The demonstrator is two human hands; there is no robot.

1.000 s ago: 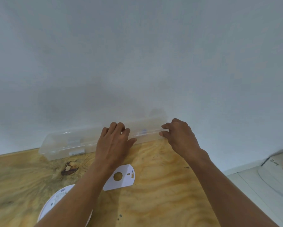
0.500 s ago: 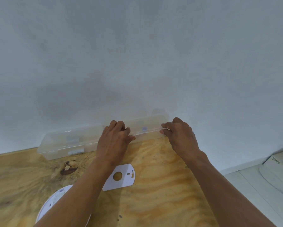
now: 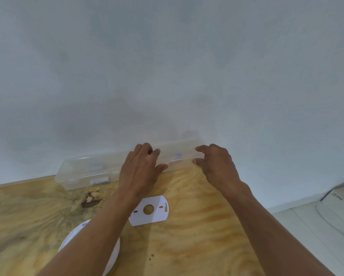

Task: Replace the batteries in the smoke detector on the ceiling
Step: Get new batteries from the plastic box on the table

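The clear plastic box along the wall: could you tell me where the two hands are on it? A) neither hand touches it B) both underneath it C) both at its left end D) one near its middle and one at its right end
D: the left hand rests over the middle of the clear plastic box, and the right hand is at its right end.

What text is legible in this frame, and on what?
One marking only: dark handwriting-like characters on the pale cardboard-like item at the far right edge, too small and blurred to read.
No readable text on the clear plastic case, the white mounting plate or the white round detector that shows under the left forearm.
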